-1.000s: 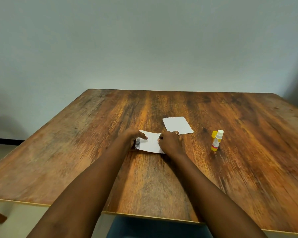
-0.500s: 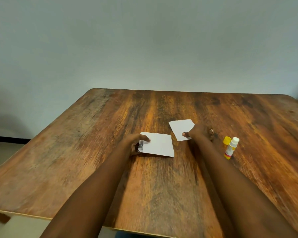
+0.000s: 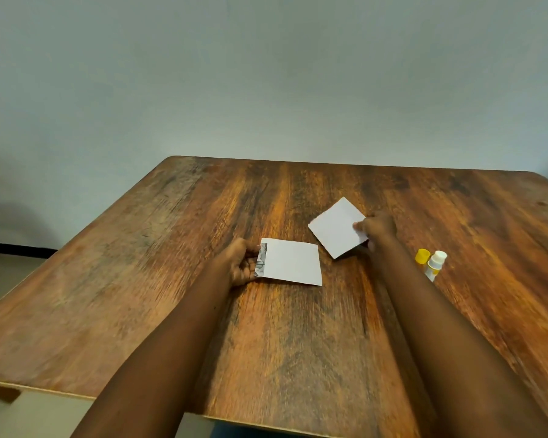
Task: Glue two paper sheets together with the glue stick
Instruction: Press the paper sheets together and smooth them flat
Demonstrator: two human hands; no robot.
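Note:
Two small white paper sheets are over the wooden table (image 3: 140, 279). The near sheet (image 3: 293, 262) lies flat, with a printed strip folded up along its left edge. My left hand (image 3: 239, 263) holds that left edge. The second sheet (image 3: 337, 227) is lifted and tilted on a corner, pinched at its right edge by my right hand (image 3: 377, 229). An uncapped glue stick (image 3: 434, 265), white with a coloured band, lies to the right of my right forearm, and its yellow cap (image 3: 422, 256) sits beside it.
A plain grey wall rises behind the table's far edge. The near table edge runs under my forearms, and floor shows at the left.
My right hand left the near sheet, reached to the second sheet, gripped its right edge and raised it off the table, turning it. My left hand kept hold of the near sheet.

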